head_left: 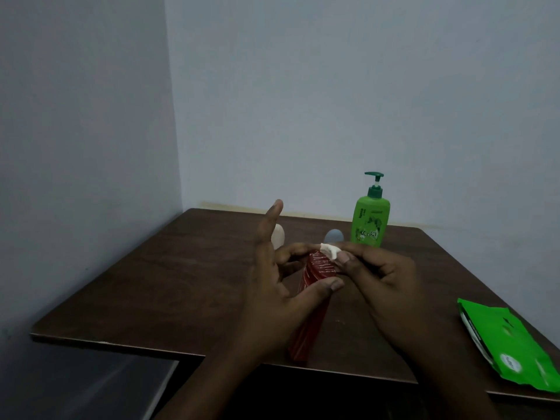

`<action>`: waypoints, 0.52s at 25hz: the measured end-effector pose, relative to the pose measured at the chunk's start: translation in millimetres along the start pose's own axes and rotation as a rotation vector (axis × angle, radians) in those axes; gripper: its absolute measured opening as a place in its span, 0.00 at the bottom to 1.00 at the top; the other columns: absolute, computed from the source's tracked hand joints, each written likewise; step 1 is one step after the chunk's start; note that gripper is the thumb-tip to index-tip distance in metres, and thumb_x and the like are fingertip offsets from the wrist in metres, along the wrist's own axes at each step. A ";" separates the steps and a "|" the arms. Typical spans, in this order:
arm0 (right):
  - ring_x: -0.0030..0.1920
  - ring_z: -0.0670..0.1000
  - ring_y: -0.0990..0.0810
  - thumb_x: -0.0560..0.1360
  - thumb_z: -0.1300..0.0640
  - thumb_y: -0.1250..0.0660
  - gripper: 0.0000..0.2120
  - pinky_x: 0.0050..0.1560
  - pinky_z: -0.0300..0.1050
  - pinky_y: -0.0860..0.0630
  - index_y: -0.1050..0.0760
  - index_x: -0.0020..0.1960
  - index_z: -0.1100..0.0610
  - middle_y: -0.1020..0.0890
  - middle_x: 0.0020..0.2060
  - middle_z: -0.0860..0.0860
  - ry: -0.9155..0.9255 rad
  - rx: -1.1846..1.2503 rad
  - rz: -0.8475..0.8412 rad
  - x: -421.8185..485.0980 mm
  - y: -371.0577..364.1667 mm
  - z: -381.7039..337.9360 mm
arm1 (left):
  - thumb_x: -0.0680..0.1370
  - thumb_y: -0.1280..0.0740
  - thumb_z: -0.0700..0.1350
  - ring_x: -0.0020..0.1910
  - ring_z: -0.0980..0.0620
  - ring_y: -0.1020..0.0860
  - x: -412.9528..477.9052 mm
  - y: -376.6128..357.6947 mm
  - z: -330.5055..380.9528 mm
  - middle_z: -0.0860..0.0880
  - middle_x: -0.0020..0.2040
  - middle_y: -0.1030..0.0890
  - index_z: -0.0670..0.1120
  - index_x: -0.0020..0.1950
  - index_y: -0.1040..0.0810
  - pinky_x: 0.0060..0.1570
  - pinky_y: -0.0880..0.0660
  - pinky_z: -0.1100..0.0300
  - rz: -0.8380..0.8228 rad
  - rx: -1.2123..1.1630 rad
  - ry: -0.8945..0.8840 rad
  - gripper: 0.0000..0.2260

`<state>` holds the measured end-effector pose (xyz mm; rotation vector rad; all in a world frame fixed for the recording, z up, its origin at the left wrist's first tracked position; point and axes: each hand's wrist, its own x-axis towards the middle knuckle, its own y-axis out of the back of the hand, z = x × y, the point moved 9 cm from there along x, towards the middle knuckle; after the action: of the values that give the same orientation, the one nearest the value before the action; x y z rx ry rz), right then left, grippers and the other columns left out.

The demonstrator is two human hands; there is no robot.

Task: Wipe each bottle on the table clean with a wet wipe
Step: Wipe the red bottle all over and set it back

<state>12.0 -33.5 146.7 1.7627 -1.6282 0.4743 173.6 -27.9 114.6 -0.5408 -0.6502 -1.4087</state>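
My left hand (pixel 272 286) holds a red bottle (pixel 309 313) above the table's near edge, thumb across its front, fingers behind it, index finger sticking up. My right hand (pixel 381 277) pinches a crumpled white wet wipe (pixel 331 251) against the bottle's ribbed red cap end. A green pump bottle (pixel 369 216) stands upright at the back of the dark brown table (pixel 181 283). Partly hidden behind my hands are a pale cream bottle top (pixel 278 236) and a whitish-blue bottle top (pixel 334 236).
A green wet wipe pack (pixel 512 344) lies at the table's right front edge. Pale walls meet in a corner behind the table on the left. A dark surface (pixel 106 386) sits lower at the front left.
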 end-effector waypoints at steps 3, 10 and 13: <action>0.52 0.40 0.17 0.78 0.62 0.33 0.13 0.53 0.38 0.21 0.17 0.56 0.46 0.14 0.49 0.38 0.022 -0.168 -0.027 8.0 1.3 -4.9 | 0.68 0.17 0.42 0.61 0.52 0.17 3.8 2.0 -6.7 0.50 0.58 0.14 0.73 0.77 0.50 0.65 0.22 0.45 -0.024 0.001 0.089 0.55; 0.56 0.34 0.21 0.78 0.57 0.32 0.10 0.54 0.30 0.26 0.18 0.58 0.49 0.16 0.54 0.38 0.329 -0.564 -0.340 -2.5 -25.7 -44.3 | 0.65 0.16 0.41 0.56 0.44 0.14 6.6 11.9 -12.6 0.45 0.55 0.14 0.78 0.75 0.51 0.62 0.20 0.40 -0.063 -0.140 0.165 0.57; 0.50 0.35 0.19 0.79 0.56 0.32 0.11 0.48 0.34 0.23 0.18 0.59 0.46 0.16 0.50 0.38 0.211 -0.499 -0.243 18.6 -23.3 -31.4 | 0.68 0.18 0.36 0.58 0.48 0.15 8.0 9.4 -10.5 0.46 0.55 0.13 0.75 0.76 0.55 0.65 0.21 0.51 -0.096 -0.084 0.133 0.59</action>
<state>43.1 -25.7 175.8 1.4494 -1.2318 0.1165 184.2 -40.0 113.0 -0.4823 -0.5180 -1.5537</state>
